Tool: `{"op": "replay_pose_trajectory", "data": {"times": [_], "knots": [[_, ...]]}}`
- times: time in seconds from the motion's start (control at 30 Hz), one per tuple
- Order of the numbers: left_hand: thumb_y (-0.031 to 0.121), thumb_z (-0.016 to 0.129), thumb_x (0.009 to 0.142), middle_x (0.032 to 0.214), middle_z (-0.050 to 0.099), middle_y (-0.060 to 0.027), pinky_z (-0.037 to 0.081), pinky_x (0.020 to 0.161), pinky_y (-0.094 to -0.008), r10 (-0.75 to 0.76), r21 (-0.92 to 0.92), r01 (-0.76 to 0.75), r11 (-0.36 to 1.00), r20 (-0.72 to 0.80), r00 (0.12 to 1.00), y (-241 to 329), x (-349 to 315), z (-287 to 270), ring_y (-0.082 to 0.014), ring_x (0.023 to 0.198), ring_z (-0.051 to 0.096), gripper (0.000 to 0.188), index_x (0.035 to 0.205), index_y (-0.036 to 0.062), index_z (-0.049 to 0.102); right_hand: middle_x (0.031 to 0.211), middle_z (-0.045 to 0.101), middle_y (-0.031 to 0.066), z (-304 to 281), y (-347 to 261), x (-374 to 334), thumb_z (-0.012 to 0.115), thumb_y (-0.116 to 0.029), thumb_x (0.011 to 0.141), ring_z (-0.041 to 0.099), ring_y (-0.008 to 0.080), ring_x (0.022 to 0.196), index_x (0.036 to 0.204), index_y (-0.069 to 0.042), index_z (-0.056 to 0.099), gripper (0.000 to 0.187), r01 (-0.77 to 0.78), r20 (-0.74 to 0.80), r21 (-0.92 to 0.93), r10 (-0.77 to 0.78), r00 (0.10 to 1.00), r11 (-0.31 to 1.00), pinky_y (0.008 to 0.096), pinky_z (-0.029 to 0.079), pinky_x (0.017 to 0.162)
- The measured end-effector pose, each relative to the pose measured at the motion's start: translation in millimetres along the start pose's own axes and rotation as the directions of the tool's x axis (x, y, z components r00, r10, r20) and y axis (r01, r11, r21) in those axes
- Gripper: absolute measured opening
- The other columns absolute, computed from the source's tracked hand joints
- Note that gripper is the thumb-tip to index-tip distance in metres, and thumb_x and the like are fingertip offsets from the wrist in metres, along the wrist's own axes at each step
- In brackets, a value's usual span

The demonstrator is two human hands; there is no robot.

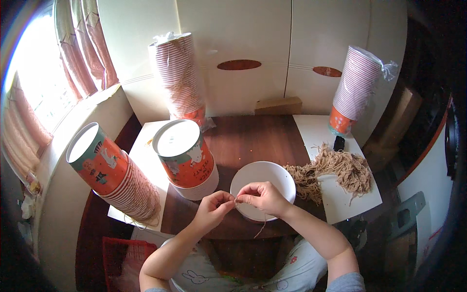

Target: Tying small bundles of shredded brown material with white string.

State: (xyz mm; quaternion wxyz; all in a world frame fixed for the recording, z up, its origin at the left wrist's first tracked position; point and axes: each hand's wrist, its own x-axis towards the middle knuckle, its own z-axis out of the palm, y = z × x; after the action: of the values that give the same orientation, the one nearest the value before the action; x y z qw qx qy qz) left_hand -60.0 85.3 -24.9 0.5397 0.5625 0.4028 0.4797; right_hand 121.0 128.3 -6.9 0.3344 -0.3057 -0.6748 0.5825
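Observation:
Above the near rim of a white paper bucket (279, 176), my left hand (213, 210) and my right hand (264, 197) meet with fingertips pinched together. Between them runs a thin beige string (263, 227), and its loose tail dangles below my right hand over the bucket's near side. Fingers cover the part of the string they grip. Left of the bucket, an orange and green printed paper bucket (187, 158) stands upside down over white ones. A tangled heap of beige strings (343, 170) lies to the right, trailing toward the white bucket.
Tall bucket stacks stand at left (114, 170), back left (177, 73) and right (355, 87); the two back ones have plastic wrap. A black object (339, 142) lies by the string heap. White boards flank the brown tabletop (258, 138). A red basket (126, 253) sits low at left.

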Motion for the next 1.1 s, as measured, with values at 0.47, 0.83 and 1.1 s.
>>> {"op": "replay_pose_trajectory", "data": {"times": [0.47,0.83,1.1], "knots": [[0.008,0.05,0.086,0.075,0.05,0.0028,0.038,0.063,-0.0167,0.026,-0.028,-0.027,0.999,-0.061,0.998,-1,1,-1,-0.0036,0.069,0.046,0.005,0.084,0.003,0.05,0.083,0.064,0.0053,2,7,0,0.059,-0.009,0.081,0.058,0.0092,0.078,0.089,0.001,0.063,0.013,-0.016,-0.004,-0.067,0.016,1.0,0.998,0.0231,0.047,0.072],[0.008,0.054,0.084,0.078,0.053,0.0011,0.04,0.067,-0.019,-0.036,-0.08,0.034,0.996,-0.019,0.999,5,0,-1,-0.0058,0.073,0.049,0.007,0.085,0.0021,0.051,0.082,0.063,0.0041,3,6,0,0.058,-0.009,0.082,0.057,0.0085,0.077,0.088,0.001,0.062,0.012,0.025,-0.045,-0.111,-0.03,0.999,0.994,0.0229,0.047,0.071],[0.007,0.056,0.082,0.075,0.053,0.0028,0.037,0.059,-0.0167,-0.02,0.028,0.021,0.999,-0.042,0.999,6,-1,3,-0.0032,0.067,0.047,0.006,0.084,0.0016,0.055,0.082,0.062,0.0031,2,6,-2,0.059,-0.009,0.082,0.056,0.0073,0.076,0.089,0.0,0.061,0.013,0.067,-0.04,-0.152,-0.074,0.996,0.986,0.0222,0.046,0.07]]}}
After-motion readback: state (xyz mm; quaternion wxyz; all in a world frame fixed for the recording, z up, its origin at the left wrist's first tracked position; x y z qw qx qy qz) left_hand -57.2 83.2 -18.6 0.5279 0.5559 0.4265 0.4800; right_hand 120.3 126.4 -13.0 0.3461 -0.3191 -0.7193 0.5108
